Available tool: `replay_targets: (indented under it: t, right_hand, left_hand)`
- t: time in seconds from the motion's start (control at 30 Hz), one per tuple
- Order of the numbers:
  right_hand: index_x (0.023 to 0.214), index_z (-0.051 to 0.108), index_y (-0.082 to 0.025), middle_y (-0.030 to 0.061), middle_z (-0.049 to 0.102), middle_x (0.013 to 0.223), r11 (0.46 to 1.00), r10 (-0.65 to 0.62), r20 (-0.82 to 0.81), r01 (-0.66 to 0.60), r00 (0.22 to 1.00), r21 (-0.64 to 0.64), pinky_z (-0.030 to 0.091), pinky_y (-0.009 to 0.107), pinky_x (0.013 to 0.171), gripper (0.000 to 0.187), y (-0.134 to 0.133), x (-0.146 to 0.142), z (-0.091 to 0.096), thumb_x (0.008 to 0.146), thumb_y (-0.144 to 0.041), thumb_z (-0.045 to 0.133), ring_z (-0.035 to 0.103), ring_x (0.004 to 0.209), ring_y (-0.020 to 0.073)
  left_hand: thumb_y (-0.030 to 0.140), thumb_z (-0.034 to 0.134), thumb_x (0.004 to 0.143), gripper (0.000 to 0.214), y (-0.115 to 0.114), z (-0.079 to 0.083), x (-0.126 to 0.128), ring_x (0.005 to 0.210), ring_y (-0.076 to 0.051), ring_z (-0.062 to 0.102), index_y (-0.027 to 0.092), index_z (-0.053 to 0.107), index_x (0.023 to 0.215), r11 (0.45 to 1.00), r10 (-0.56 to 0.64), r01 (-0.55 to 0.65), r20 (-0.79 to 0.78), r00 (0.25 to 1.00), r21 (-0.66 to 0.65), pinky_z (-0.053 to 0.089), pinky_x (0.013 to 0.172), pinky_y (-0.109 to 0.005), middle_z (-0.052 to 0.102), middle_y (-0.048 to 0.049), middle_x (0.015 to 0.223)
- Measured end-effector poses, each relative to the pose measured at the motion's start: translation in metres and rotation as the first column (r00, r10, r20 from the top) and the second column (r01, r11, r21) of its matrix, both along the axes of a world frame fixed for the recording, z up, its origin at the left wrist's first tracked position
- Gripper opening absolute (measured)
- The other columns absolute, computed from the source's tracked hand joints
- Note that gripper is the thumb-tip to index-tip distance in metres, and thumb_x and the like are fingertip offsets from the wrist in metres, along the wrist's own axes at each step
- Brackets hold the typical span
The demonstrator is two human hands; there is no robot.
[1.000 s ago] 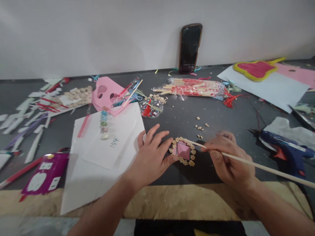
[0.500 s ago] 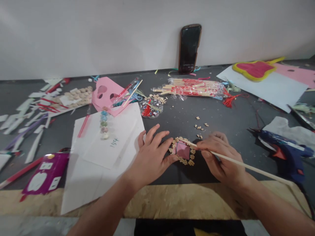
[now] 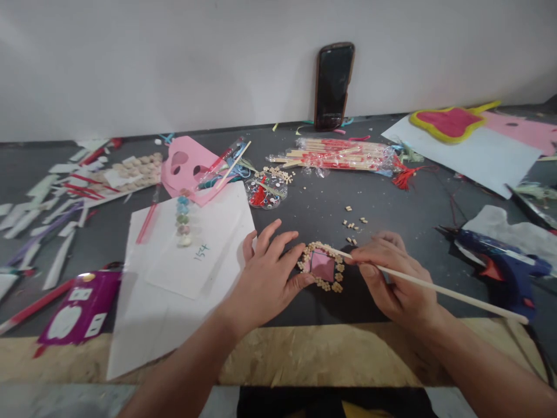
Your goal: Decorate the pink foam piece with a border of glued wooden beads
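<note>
A small pink square framed by tan wooden beads lies on the dark table in front of me. My left hand rests on the table with fingers spread, its fingertips and thumb touching the piece's left edge. My right hand is closed on a long thin wooden stick. The stick's tip touches the bead ring's upper right side, and its far end points right.
Loose beads lie just behind the piece. White paper sheets are at left, a blue glue gun at right. A phone leans on the wall. A stick packet, googly-eye dish and pink cutout sit behind.
My right hand slid left, closer to the beaded piece, and the stick's far end came in from the right edge. My left hand stayed in place.
</note>
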State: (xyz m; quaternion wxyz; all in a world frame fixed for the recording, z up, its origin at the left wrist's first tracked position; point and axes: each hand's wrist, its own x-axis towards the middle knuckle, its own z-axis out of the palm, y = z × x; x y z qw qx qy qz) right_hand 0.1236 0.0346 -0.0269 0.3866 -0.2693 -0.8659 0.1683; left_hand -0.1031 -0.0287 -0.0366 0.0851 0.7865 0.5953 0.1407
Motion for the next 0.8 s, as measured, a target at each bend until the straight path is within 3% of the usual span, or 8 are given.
replay_targets:
  t: [0.27,0.37,0.47,0.57,0.67,0.8]
  right_hand:
    - [0.093,0.057,-0.022,0.0023,0.064,0.072,0.997,-0.073,-0.151,0.07,0.986,-0.02,0.041,0.044,0.078,0.017,0.003,0.005,0.0,0.086,-0.011,0.047,0.056,0.061,0.016]
    - [0.092,0.058,-0.022,0.0027,0.064,0.071,0.992,-0.126,-0.192,0.117,0.973,-0.056,0.042,0.044,0.076,0.015,0.005,0.008,0.0,0.088,-0.014,0.047,0.055,0.063,0.0169]
    - [0.087,0.059,-0.023,0.0015,0.061,0.067,0.976,-0.214,-0.292,0.191,0.932,-0.106,0.044,0.041,0.07,0.013,0.006,0.011,0.002,0.09,-0.018,0.047,0.054,0.062,0.0177]
    - [0.08,0.057,-0.024,-0.0003,0.056,0.061,0.963,-0.265,-0.376,0.226,0.888,-0.146,0.045,0.043,0.074,0.018,0.005,0.012,0.004,0.092,-0.02,0.045,0.052,0.057,0.017]
    - [0.074,0.055,-0.023,-0.0025,0.052,0.057,0.965,-0.26,-0.432,0.216,0.864,-0.149,0.042,0.047,0.085,0.022,0.003,0.013,0.004,0.092,-0.019,0.044,0.048,0.051,0.0145]
    - [0.074,0.054,-0.022,-0.0043,0.049,0.054,0.988,-0.138,-0.412,0.095,0.901,-0.125,0.04,0.047,0.086,0.022,-0.001,0.014,0.004,0.091,-0.019,0.042,0.046,0.048,0.0124]
  left_hand:
    - [0.052,0.04,0.092,0.046,0.0,-0.001,0.0,0.137,-0.033,0.023,0.022,0.056,0.123,1.0,0.002,-0.002,-0.006,1.0,0.021,0.02,0.106,-0.059,0.051,-0.0092,0.135]
    - [0.033,0.042,0.094,0.033,-0.001,-0.001,-0.002,0.137,-0.031,0.025,0.023,0.056,0.122,0.998,0.026,-0.026,0.001,1.0,0.056,0.021,0.106,-0.058,0.052,-0.008,0.134]
    - [0.013,0.042,0.09,0.035,-0.001,0.0,-0.002,0.136,-0.03,0.027,0.024,0.058,0.119,0.994,0.059,-0.061,0.021,0.998,0.094,0.022,0.106,-0.057,0.055,-0.0066,0.131]
    - [0.013,0.045,0.088,0.033,-0.002,0.002,-0.001,0.135,-0.03,0.029,0.025,0.061,0.115,0.991,0.077,-0.082,0.051,0.996,0.105,0.023,0.106,-0.057,0.058,-0.0058,0.126]
    - [0.017,0.048,0.088,0.03,-0.002,0.003,0.0,0.134,-0.031,0.031,0.026,0.062,0.113,0.991,0.07,-0.078,0.078,0.994,0.104,0.024,0.105,-0.057,0.06,-0.0057,0.124]
    - [0.016,0.048,0.088,0.029,-0.002,0.003,-0.001,0.133,-0.031,0.032,0.026,0.064,0.11,0.991,0.064,-0.075,0.099,0.993,0.114,0.025,0.104,-0.056,0.061,-0.0057,0.121]
